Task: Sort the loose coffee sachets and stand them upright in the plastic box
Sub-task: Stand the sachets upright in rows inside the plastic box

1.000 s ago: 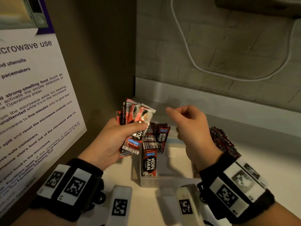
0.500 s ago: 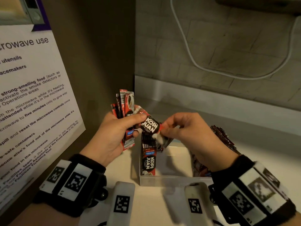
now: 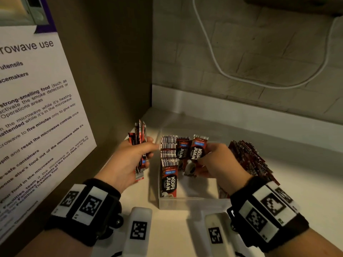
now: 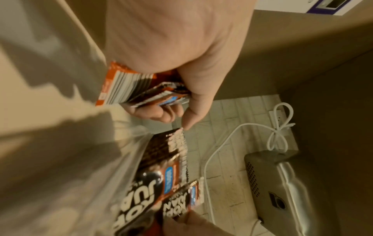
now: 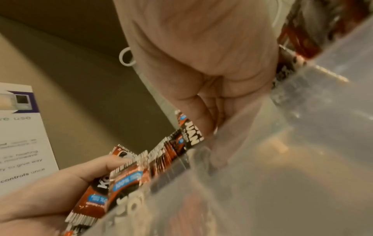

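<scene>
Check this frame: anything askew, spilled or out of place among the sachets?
Mostly tidy. The sachets along the plastic box's left side stand upright in a row, but the stack at its right leans, fanned out. The right hand holds one sachet tilted, not yet seated.

Sachets [image 3: 168,179] red-black, white lettering (blue label); box [image 3: 193,203] clear; cable [image 3: 211,52] white.

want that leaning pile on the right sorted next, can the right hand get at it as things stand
Probably not straight away: the right hand is pinching a sachet over the plastic box. The pile lies uncovered beside that wrist.
</scene>
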